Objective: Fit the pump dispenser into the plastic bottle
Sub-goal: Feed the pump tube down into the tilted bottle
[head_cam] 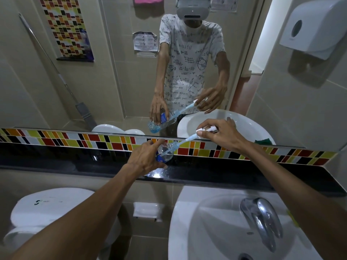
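Two hands up over the black ledge [206,171], both busy. Left hand [144,158] is wrapped around the plastic bottle [165,152], fingers closed on its body, bottle tilted with its neck aimed up and toward the right hand. Right hand [223,136] pinches the white head of the pump dispenser [201,131], thumb and fingers closed on it, other fingers loosely spread. Dip tube runs down-left from the right hand into the bottle neck, its lower part visible inside the clear bottle; pump head sits well clear of the neck, not seated. Bottle hangs just above the ledge, can't tell if it touches. White sink [187,231] with chrome tap [261,220] sits below the right forearm. Mirror [131,72] behind both hands repeats the grip.
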